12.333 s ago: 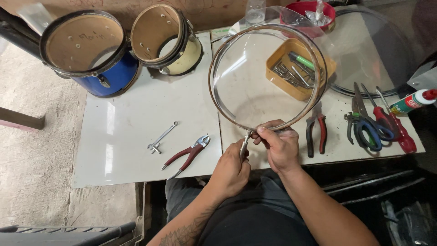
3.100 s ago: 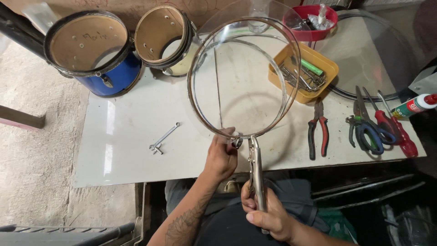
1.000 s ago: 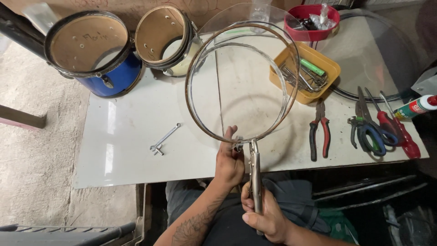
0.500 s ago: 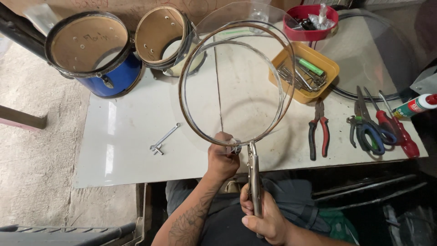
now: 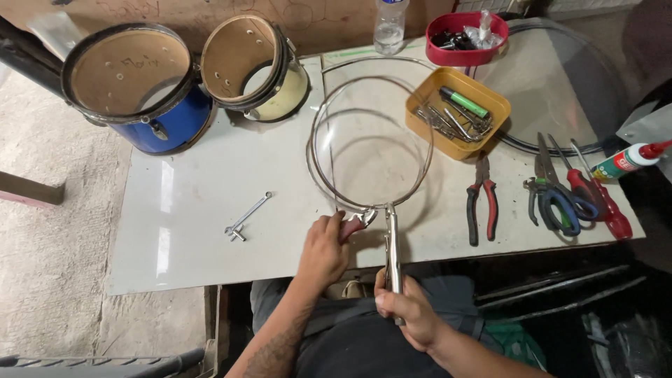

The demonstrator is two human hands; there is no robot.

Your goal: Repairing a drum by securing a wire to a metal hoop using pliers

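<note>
While pliers [image 5: 392, 245] stay clamped, hoop [image 5: 369, 140] tilted flatter.

- Thin round hoop [image 5: 313, 133] of shiny bare metal, clear glossy film across it.
- Long locking pliers [image 5: 392, 245], bright polished steel.
- White flat desk [image 5: 196, 203], smooth, faintly glossy.
- Blue drum shell [image 5: 171, 126], lacquered gloss outside, matt brown wood inside.
- Yellow rectangular tray [image 5: 490, 129], smooth plastic.

Left hand [image 5: 323, 250]: back facing up, fingers curled closed in a grip, wrist straight; bare forearm runs down toward the body, dark marking visible on it. Right hand [image 5: 407, 315]: lower and nearer the torso, fist wrapped closed, thumb on top, forearm angling off to the lower right.
</note>
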